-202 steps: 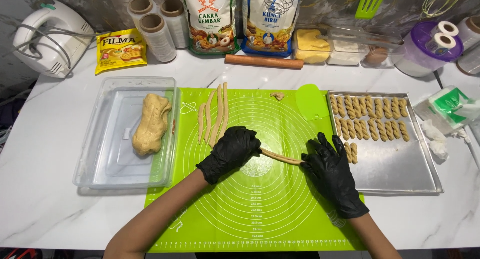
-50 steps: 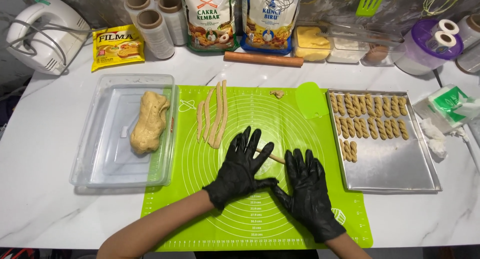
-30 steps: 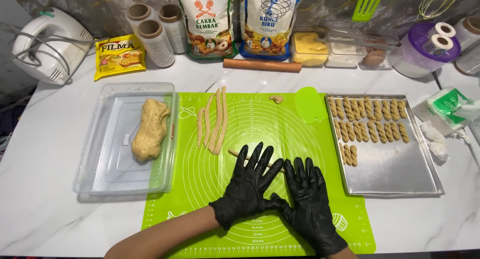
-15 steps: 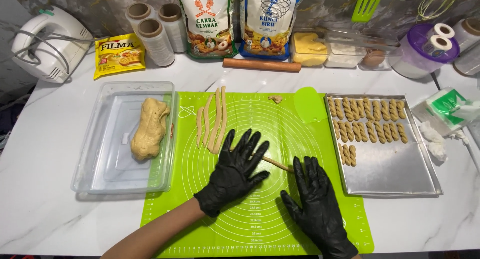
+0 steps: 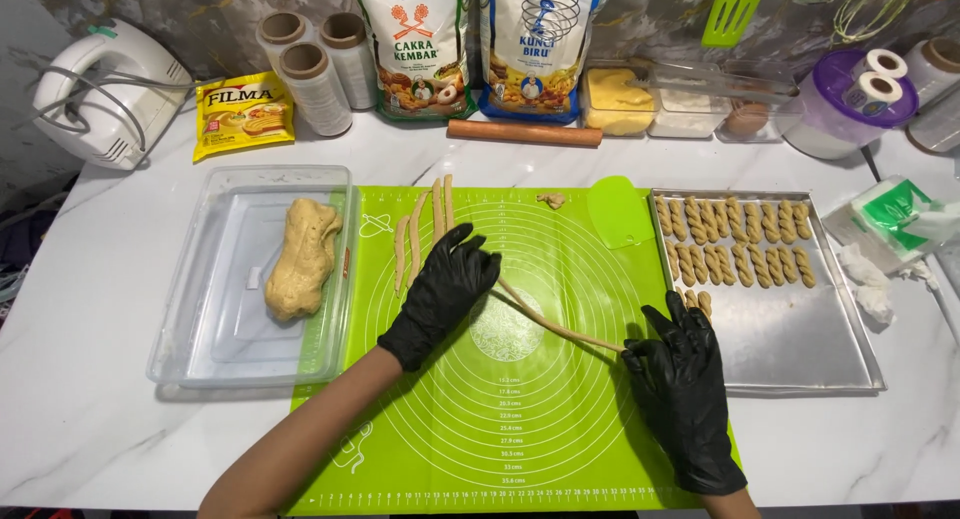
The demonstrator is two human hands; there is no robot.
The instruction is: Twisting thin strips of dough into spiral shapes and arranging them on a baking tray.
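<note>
Two gloved hands, the left hand [image 5: 443, 294] and right hand [image 5: 683, 384], lie flat and spread on a thin dough rope [image 5: 560, 325] across the green mat [image 5: 500, 419]; gentle, even rolling would probably keep it whole.

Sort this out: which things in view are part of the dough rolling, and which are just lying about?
In use:
left hand and right hand, flat on the ends of the thin dough rope
green silicone mat
rolled strips
dough lump in the clear tub
metal tray of twisted pieces

Lying about:
hand mixer
rolling pin
film rolls
flour bags
</note>
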